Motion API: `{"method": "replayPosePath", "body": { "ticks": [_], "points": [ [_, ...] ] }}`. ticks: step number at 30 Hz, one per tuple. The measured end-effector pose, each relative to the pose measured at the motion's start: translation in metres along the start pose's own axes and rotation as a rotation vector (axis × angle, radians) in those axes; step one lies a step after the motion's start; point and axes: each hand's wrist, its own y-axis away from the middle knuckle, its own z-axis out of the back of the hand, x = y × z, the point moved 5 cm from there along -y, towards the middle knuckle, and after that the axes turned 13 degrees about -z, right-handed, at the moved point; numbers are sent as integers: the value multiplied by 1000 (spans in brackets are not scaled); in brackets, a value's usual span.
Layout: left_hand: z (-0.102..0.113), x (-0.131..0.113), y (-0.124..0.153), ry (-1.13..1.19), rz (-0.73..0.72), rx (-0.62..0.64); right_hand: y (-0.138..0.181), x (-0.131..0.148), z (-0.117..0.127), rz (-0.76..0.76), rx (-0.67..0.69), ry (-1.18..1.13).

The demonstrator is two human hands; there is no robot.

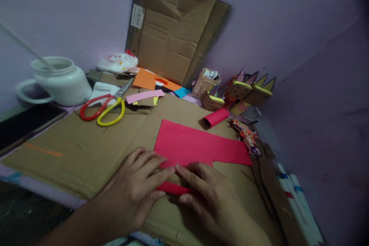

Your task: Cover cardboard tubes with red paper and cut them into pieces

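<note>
A red paper sheet (pixel 198 146) lies on a brown cardboard mat (pixel 86 150). Its near edge is curled into a thin red roll (pixel 173 188) between my hands. My left hand (pixel 135 192) rests on the sheet's near left corner, thumb under the roll and fingers pressed over it. My right hand (pixel 207 196) presses on the roll from the right, its forefinger touching the left one. A finished red paper tube (pixel 216 117) lies beyond the sheet.
Scissors (pixel 103 107) with red and yellow handles lie at the back left beside a white jug (pixel 60 80). A dark phone (pixel 25 123) sits at the far left. Paper scraps, a cup of sticks (pixel 206 80) and small paper-box figures (pixel 250 90) stand near the folded cardboard (pixel 175 34).
</note>
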Motion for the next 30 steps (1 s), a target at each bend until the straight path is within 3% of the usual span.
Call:
{"method": "replayPosePath", "body": {
  "ticks": [9,14,18,23,30],
  "points": [
    [1,-2,0,13,24,31,-1,6,1,-55,93,72],
    [3,-1,0,24,55,-1,-3,7,2,-60,101,76],
    [4,3,-1,90,40,47,-3,6,3,-71,88,58],
    [11,6,-2,131,73,-30,-2,4,3,-84,72,31],
    [11,7,-1,115,104,-41,-1,3,4,-106,67,6]
  ]
}}
